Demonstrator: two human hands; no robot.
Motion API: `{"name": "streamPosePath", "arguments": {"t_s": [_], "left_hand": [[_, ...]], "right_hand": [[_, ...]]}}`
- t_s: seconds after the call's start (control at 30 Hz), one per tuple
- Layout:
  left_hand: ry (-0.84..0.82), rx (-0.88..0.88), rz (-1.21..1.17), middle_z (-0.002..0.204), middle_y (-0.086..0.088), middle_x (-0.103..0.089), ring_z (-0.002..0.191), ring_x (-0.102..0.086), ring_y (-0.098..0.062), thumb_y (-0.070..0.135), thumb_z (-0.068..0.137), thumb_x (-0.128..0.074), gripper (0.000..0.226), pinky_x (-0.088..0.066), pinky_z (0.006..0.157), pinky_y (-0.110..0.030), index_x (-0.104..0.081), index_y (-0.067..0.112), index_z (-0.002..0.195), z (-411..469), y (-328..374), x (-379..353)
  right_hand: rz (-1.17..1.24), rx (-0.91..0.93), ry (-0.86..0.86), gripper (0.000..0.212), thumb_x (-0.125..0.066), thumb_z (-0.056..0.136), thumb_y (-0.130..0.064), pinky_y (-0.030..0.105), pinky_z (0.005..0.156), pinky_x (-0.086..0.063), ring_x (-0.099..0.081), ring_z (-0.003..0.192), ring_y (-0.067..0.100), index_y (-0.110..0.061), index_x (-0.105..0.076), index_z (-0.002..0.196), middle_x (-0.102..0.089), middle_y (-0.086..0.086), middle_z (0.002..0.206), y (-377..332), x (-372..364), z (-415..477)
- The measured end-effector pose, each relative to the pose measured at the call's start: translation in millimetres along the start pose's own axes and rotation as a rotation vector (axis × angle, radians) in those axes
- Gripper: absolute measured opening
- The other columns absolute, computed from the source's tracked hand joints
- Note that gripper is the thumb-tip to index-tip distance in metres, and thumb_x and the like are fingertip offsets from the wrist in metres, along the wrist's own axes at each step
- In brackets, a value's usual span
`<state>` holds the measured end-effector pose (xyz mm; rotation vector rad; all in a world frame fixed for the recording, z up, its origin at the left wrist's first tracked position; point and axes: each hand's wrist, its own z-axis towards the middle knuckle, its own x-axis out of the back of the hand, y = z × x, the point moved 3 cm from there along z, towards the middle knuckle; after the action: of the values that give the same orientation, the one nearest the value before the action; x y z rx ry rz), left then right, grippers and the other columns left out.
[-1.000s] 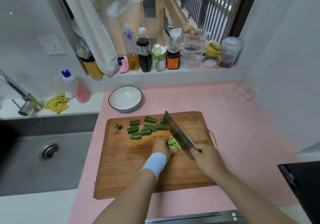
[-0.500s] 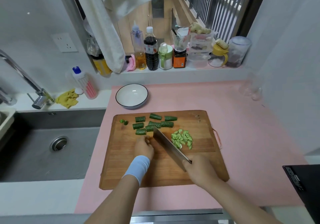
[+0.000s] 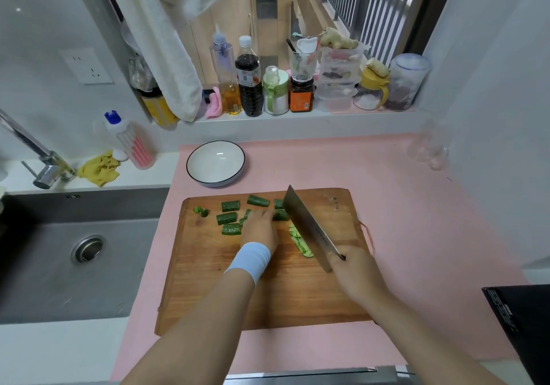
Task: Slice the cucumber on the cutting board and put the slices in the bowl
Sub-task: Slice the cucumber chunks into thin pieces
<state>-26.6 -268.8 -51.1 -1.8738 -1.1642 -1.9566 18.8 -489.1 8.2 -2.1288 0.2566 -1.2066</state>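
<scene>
A wooden cutting board (image 3: 208, 280) lies on the pink counter. Several dark green cucumber chunks (image 3: 230, 206) sit along its far edge. My left hand (image 3: 259, 227), with a pale blue wristband, reaches over the chunks and its fingertips cover one; whether it grips it I cannot tell. My right hand (image 3: 354, 271) grips the handle of a cleaver (image 3: 308, 227), whose blade is raised and points away from me. A small heap of thin cucumber slices (image 3: 299, 242) lies just left of the blade, partly hidden by it. The white bowl (image 3: 215, 163) stands empty behind the board.
A steel sink (image 3: 77, 253) and tap (image 3: 44, 167) lie to the left. Bottles and jars (image 3: 250, 87) line the window sill behind. A clear glass (image 3: 428, 149) stands at the far right, a black appliance (image 3: 523, 325) at the near right.
My left hand left the cut slices and moved up-left to the chunks. The cleaver lifted off the slices and swung to their right.
</scene>
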Motion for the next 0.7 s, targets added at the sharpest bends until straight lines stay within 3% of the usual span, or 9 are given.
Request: {"name": "streamPosePath", "arguments": {"t_s": [0.13,0.37,0.57,0.7], "left_hand": [[-0.098,-0.078,0.231,0.153,0.002,-0.038,0.141,-0.029,-0.024,0.012,0.094,-0.044,0.052,-0.02,0.117,-0.039,-0.039,0.023,0.145,24.0,7.1,-9.2],[-0.02,-0.136,0.416,0.13,0.002,-0.053,0.124,-0.037,-0.025,0.041,0.098,-0.048,0.039,-0.021,0.107,-0.041,-0.049,0.029,0.135,28.8,4.7,-11.0],[0.069,-0.076,0.295,0.124,0.002,-0.055,0.123,-0.04,-0.023,0.049,0.094,-0.048,0.04,-0.025,0.108,-0.039,-0.055,0.027,0.127,2.9,-11.1,-3.5],[0.115,-0.041,0.168,0.111,0.003,-0.057,0.109,-0.047,-0.019,0.048,0.087,-0.056,0.036,-0.035,0.096,-0.03,-0.062,0.023,0.112,-34.9,-36.4,-2.7]], "right_hand": [[0.026,-0.014,0.029,0.046,-0.053,0.098,-0.025,0.027,0.048,-0.03,-0.047,0.051,0.012,-0.024,-0.045,0.053,-0.046,-0.007,0.047,-4.1,2.2,13.3],[0.037,-0.015,0.052,0.04,-0.053,0.096,-0.026,0.028,0.05,-0.034,-0.05,0.052,0.013,-0.018,-0.051,0.057,-0.05,-0.005,0.049,1.4,0.3,24.7],[0.02,0.036,0.04,0.042,-0.053,0.099,-0.028,0.028,0.049,-0.032,-0.049,0.052,0.012,-0.023,-0.049,0.057,-0.05,-0.006,0.051,-7.3,-1.9,21.9],[-0.045,0.072,-0.023,0.037,-0.051,0.099,-0.032,0.027,0.048,-0.036,-0.054,0.053,0.011,-0.026,-0.054,0.063,-0.055,-0.006,0.054,-11.5,-11.9,11.6]]}}
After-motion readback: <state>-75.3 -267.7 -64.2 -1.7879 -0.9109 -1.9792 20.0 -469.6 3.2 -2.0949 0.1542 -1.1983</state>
